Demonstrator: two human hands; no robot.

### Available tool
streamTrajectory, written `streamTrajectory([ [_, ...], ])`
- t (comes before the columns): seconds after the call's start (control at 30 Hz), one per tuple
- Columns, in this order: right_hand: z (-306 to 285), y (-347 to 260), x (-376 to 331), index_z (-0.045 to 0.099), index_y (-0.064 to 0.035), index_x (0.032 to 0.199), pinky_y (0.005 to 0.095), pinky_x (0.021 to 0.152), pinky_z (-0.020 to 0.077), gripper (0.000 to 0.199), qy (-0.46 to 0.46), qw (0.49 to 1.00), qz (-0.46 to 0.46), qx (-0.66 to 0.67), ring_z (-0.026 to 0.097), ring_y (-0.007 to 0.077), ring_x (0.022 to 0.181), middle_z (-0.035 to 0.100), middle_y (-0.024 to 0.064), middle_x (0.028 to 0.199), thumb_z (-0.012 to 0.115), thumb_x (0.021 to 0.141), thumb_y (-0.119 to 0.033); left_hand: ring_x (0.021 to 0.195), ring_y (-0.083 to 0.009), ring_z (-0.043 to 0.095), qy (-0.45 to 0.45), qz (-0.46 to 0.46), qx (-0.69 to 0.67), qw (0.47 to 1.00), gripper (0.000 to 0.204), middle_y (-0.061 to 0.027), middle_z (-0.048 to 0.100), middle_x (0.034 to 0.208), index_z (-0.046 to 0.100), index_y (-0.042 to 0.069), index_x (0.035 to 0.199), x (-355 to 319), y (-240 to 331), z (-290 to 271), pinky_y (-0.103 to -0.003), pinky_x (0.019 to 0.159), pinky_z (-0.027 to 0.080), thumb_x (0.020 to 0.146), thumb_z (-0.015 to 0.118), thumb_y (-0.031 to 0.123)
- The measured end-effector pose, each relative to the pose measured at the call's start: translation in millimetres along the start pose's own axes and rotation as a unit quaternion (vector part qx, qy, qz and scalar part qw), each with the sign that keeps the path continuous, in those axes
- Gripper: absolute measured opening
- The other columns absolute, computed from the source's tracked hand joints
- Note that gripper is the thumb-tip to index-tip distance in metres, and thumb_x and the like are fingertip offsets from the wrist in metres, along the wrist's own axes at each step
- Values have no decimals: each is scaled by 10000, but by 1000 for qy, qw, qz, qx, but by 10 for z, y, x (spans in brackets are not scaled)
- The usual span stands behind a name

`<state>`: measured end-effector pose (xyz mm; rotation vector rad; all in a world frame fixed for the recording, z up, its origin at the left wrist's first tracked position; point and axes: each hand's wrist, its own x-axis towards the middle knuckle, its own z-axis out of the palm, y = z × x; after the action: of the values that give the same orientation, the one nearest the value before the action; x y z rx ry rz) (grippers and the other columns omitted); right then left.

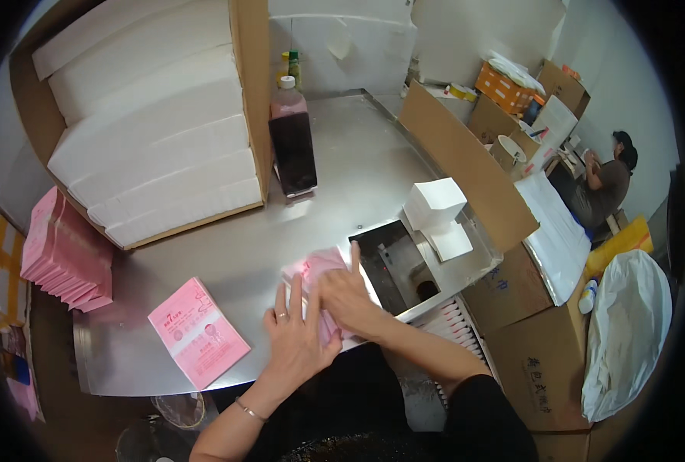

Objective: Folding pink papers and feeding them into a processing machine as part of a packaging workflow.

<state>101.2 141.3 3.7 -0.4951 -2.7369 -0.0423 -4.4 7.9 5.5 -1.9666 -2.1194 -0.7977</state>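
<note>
A pink printed plastic packet [323, 264] lies on the metal table at its front edge, mostly covered by my hands. My left hand [292, 331] rests on its left side, fingers stretched and apart, a ring on one finger. My right hand [346, 296] bends over its right side; one finger points away toward a rectangular opening, the others curl at the packet and are partly hidden. To the left lies a flat stack of pink printed bags [198, 331]. Folded white tissues [439, 206] stand beside the rectangular opening [392, 262], one block upright and one flat.
A large carton [248, 115] of white tissue stacks stands back left, a dark-fronted bottle [292, 146] beside it. Pink packets [65, 254] stand in a row at far left. Cardboard boxes [535, 362] and a white plastic bag [627, 335] occupy the right. Another person [612, 181] sits farther back.
</note>
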Motion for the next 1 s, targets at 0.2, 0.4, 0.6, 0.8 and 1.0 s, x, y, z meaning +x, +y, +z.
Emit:
streamTrajectory([
  [0.2, -367, 170, -97, 659, -18, 884, 528, 946, 479, 182, 255, 966, 31, -10, 649, 352, 830, 656, 169, 910, 624, 722, -92, 1307, -455, 435, -21, 28, 30, 999, 636, -227, 437, 1475, 605, 116, 1319, -71, -230, -62, -581, 958, 352, 764, 726, 402],
  [0.4, -216, 2498, -585, 590, -130, 1344, 590, 1103, 328, 653, 168, 935, 195, -244, 445, 431, 1312, 527, 213, 1384, 724, 791, -450, 1164, -386, 518, 9, -12, 19, 1000, 598, -192, 528, 1344, 600, 137, 1325, 62, -107, 62, -477, 861, 399, 822, 697, 445],
  [0.6, -482, 2137, -942, 609, -115, 1343, 503, 1116, 359, 547, 116, 936, 228, -241, 457, 395, 1322, 523, 183, 1418, 686, 863, -364, 1187, -348, 493, 13, -9, -27, 1000, 551, -201, 507, 1371, 627, 97, 1222, -4, -272, 12, -451, 871, 395, 798, 717, 436],
  [0.8, -613, 1861, -799, 656, -159, 1318, 480, 1060, 414, 453, 103, 891, 227, -380, 501, 377, 1294, 601, 122, 1340, 600, 971, -444, 1128, -332, 512, 26, 6, 5, 1000, 567, -179, 536, 1276, 630, 70, 1138, -96, -326, -74, -438, 826, 393, 768, 735, 487],
  [1.0, -594, 2089, -872, 714, -53, 1158, 449, 877, 484, 382, 113, 927, 313, -171, 623, 374, 990, 674, 191, 1013, 547, 1012, -364, 1053, -317, 539, 18, 32, 20, 999, 587, -155, 551, 1151, 622, 70, 1074, -49, -375, -179, -428, 760, 394, 738, 762, 531],
])
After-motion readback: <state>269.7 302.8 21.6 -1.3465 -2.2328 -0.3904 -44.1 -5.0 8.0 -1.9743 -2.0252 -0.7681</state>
